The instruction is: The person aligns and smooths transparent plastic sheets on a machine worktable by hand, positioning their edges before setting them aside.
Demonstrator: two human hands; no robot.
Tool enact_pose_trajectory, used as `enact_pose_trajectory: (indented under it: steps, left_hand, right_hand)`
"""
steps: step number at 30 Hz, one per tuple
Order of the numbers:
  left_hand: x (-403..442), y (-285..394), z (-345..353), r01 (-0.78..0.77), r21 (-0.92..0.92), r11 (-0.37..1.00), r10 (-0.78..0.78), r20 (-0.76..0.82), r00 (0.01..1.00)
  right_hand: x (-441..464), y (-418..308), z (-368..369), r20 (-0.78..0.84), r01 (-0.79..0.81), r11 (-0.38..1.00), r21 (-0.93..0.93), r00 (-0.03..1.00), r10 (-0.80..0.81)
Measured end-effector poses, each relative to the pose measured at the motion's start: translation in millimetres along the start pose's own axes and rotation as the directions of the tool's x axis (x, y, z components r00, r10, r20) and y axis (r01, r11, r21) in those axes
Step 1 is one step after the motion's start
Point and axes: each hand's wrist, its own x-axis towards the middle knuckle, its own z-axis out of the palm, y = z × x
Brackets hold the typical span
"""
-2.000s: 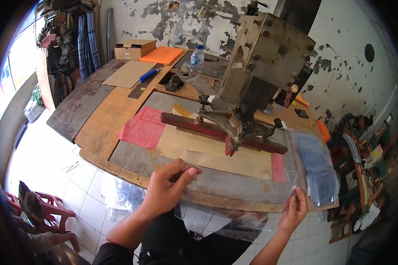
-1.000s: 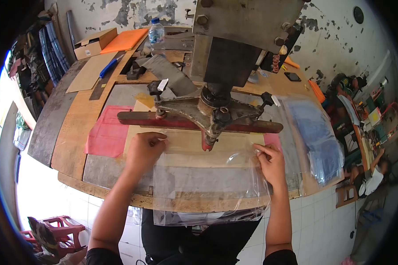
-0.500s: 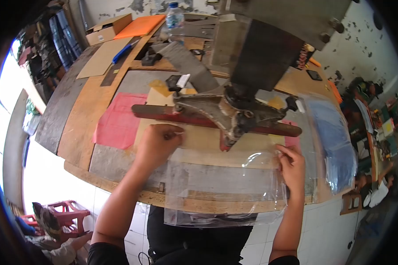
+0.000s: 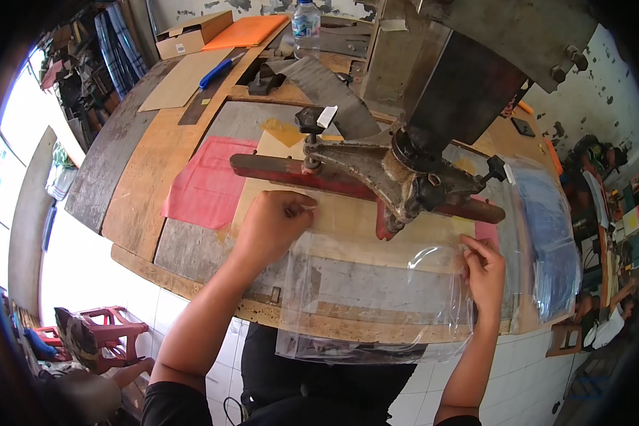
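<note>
left hand [image 4: 273, 226]: fingers closed, pinching upper left corner of clear plastic sheet [image 4: 376, 302] | right hand [image 4: 485, 273]: fingertips pinching its right side, loosely bent | sheet: before press bar [image 4: 287, 170], across worktable [image 4: 138, 206] front edge

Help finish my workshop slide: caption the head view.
Left hand and right hand hold clear plastic sheeting near a long dark-red bar.

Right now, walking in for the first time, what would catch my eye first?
Probably the heavy metal press, its long red-sided bar over the middle of the worktable. In front of it, the left hand and right hand hold a clear plastic sheet by its far edge. At the back left, a bright orange sheet lies beside a cardboard box.
</note>
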Motion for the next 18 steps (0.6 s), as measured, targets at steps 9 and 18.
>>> enact_pose_trajectory:
  steps: [9,18]
  left_hand:
    - [1.3,-1.9,1.2,-0.002,0.024,1.000,0.002,-0.009,1.000]
    - [-4.4,0.8,2.0,-0.058,0.035,0.998,0.059,-0.044,0.997]
  right_hand:
    - [0.2,1.3,-1.7,0.008,0.036,0.999,-0.036,0.999,-0.036]
    - [-1.4,3.9,0.3,-0.005,0.013,1.000,-0.008,1.000,-0.013]
